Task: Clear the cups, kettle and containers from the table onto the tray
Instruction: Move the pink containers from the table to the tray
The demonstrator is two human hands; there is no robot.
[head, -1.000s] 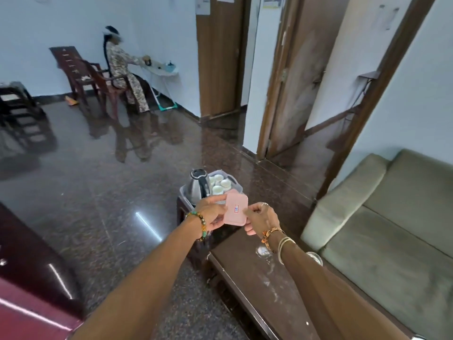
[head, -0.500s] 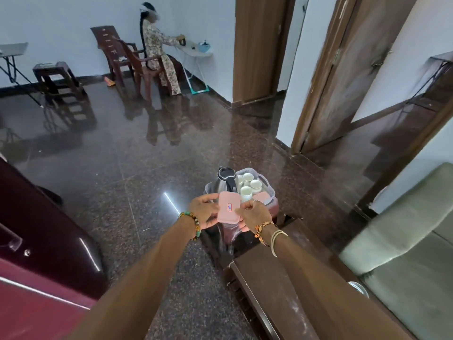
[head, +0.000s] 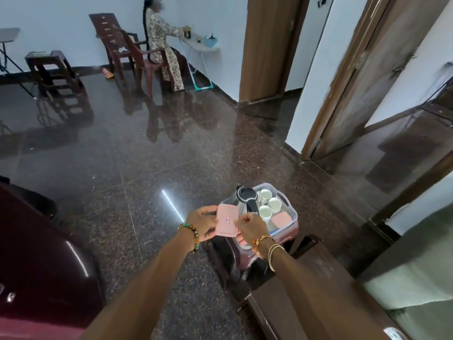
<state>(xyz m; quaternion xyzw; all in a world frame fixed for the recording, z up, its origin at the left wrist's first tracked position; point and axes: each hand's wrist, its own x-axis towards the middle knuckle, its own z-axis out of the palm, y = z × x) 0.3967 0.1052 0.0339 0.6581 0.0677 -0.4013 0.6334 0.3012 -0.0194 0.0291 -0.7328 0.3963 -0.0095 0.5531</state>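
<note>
Hands meet low centre of frame: left hand [head: 203,223] and right hand [head: 248,228] both pinch pink container [head: 227,222] by its edges (small label on lid), held just in front of grey tray [head: 290,212]. Tray holds kettle [head: 246,198], three white cups [head: 268,204], another pink container [head: 281,220]. Table [head: 306,298] lower right.
</note>
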